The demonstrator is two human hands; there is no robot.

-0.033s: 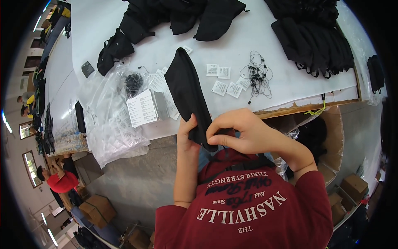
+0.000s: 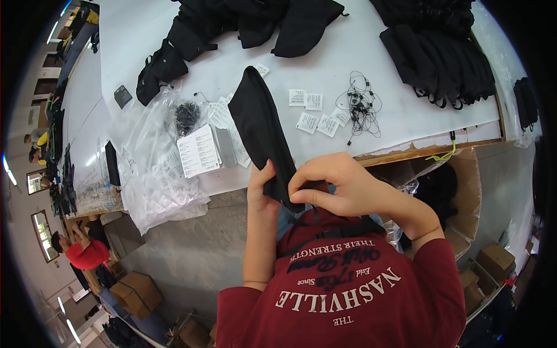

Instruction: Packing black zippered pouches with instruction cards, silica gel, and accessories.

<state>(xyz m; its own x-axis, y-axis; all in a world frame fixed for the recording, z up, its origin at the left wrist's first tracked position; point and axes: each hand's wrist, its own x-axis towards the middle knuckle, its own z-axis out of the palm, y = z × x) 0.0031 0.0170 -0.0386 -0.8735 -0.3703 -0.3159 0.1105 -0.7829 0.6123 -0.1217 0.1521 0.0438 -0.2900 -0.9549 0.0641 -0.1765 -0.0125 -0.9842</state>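
A long, flat black fabric pouch (image 2: 258, 119) is held tilted in front of my body, its far end reaching over the table. My left hand (image 2: 262, 184) grips its near part, with the thumb on top and the other fingers hidden behind. At the pouch's near end, my right hand (image 2: 339, 184) pinches the edge between thumb and forefinger. Whether a small part is also in that pinch cannot be made out. Just left of the pouch stands a stack of white printed cards (image 2: 198, 152). Loose white tags (image 2: 313, 101) and a tangle of black cords (image 2: 362, 104) lie to its right.
Black fabric bags (image 2: 307, 26) are heaped along the far side, with more stacked pouches (image 2: 441, 66) at right. Clear plastic bags (image 2: 151, 156) spread over the table's left part. Below the table edge stands an open carton (image 2: 467, 197). A person in red (image 2: 87, 253) is far left.
The pouch's far end has shifted very slightly left. Both hands keep the same grip.
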